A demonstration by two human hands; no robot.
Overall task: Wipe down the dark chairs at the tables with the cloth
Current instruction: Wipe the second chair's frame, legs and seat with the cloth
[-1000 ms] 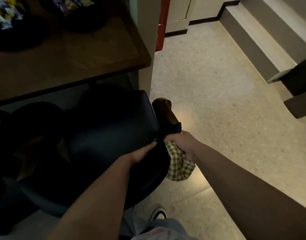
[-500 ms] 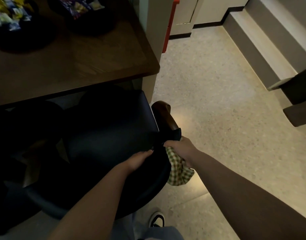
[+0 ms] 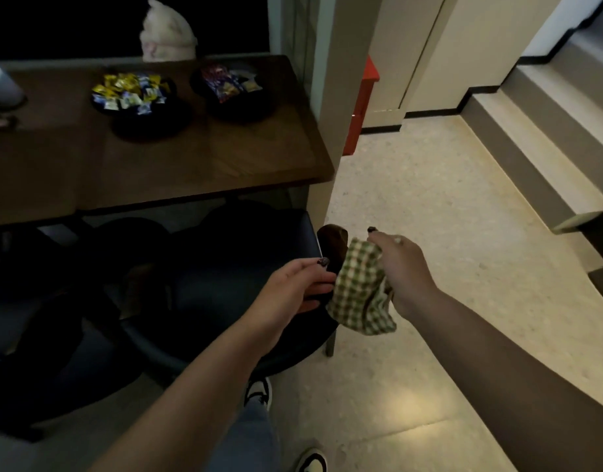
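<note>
A dark padded chair (image 3: 232, 284) stands tucked under the wooden table (image 3: 197, 165), with a brown wooden armrest tip (image 3: 332, 243) at its right side. My right hand (image 3: 404, 270) is lifted off the chair and holds a green-and-white checked cloth (image 3: 359, 294), which hangs bunched below the fingers. My left hand (image 3: 293, 287) hovers above the chair's right edge, fingers curled and touching the cloth's left side. A second dark chair (image 3: 54, 328) sits to the left, mostly in shadow.
Two dark bowls of wrapped sweets (image 3: 133, 97) (image 3: 232, 90) stand on the table. A pale pillar (image 3: 337, 97) rises right of the table, with a red object (image 3: 363, 103) behind it. Steps (image 3: 538, 141) climb at the right. My shoes (image 3: 259, 393) are on the speckled floor.
Both hands have lifted off the chair's right edge. The right hand raised the cloth clear of the armrest, and the view tilted up, showing more of the table.
</note>
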